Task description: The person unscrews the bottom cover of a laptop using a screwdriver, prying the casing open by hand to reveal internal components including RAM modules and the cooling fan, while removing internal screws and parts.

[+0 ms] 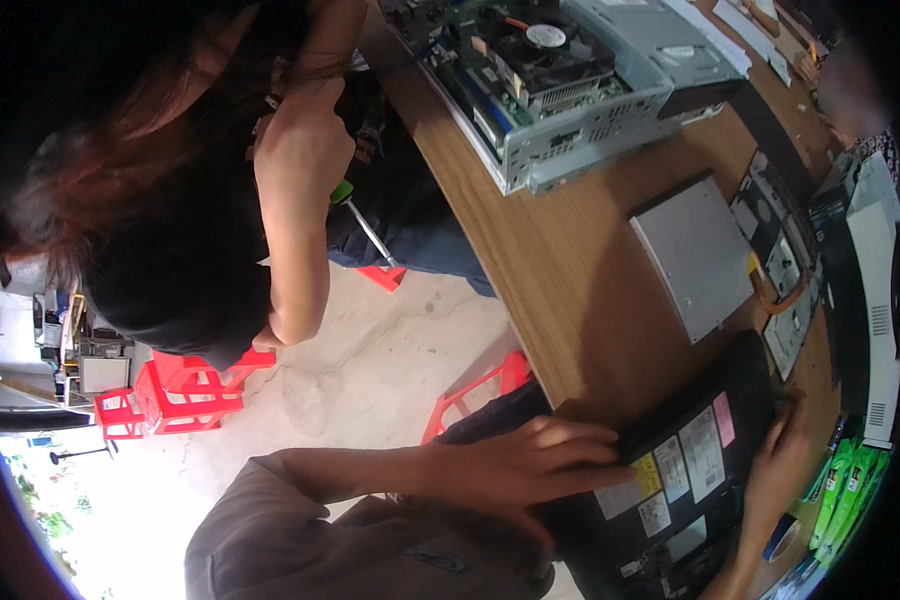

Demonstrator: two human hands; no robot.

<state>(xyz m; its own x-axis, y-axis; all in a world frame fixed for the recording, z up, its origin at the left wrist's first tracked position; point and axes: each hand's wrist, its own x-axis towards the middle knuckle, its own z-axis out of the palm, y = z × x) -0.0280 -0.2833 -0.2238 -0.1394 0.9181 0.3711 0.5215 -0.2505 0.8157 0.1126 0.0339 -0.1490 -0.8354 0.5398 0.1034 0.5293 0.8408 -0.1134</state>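
A black laptop (710,400) lies bottom side up near me, partly over the table edge, with white, yellow and pink labels on its base. My left hand (530,462) rests on its left side, fingers stretched out flat over the labels. At the far right edge of the laptop, my right hand (778,462) is curled round the rim; some of its fingers are hidden. Beyond the laptop, a flat silver panel-like part (695,258) lies on the wooden table (500,225).
An opened desktop computer case (590,130) stands at the far side. A co-worker's hand (305,135) on the left is near a green-handled screwdriver (362,215). Laptop frame parts (785,255) and green packets (848,490) lie at right. Red stools (185,390) stand on the floor.
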